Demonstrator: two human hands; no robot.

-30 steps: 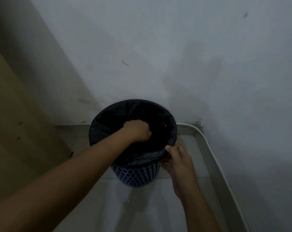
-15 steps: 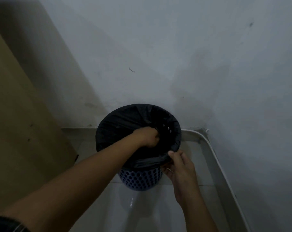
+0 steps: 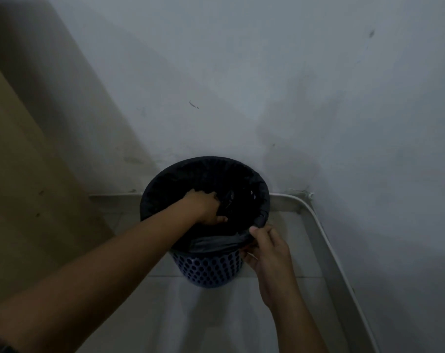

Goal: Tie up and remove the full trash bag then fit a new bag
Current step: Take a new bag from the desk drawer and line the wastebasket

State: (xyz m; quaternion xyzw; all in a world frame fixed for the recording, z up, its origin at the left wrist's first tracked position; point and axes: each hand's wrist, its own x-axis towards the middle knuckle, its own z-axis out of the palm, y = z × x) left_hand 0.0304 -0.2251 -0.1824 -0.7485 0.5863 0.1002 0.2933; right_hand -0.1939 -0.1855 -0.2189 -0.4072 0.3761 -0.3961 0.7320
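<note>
Both hands are at the bin. The left hand (image 3: 207,206) reaches down inside the mouth of the black trash bag (image 3: 180,179), its fingers sunk into the dark plastic; they seem to be bunching the liner, but the gloom hides whether they truly have hold of it, so I cannot tell. The right hand (image 3: 266,247) is at the near right part of the rim, thumb on top and fingers curled under, pinching the folded-over edge of the bag where it wraps the blue perforated bin (image 3: 208,268).

The bin stands on the pale tiled floor (image 3: 216,317), hard against the grey wall (image 3: 267,85), close to the floor's far right corner, where a white pipe (image 3: 326,240) runs along the right edge. A tan panel (image 3: 20,174) fills the left side.

Much is hard to read: the bag's inside is nearly black, the left fingertips are lost in it, and nothing of its contents can be made out. Both forearms are cut off by the lower frame edge.

Compared with half a second ago, the left hand has pushed deeper and further right inside the bag, while the right hand keeps the same pinch on the rim.
</note>
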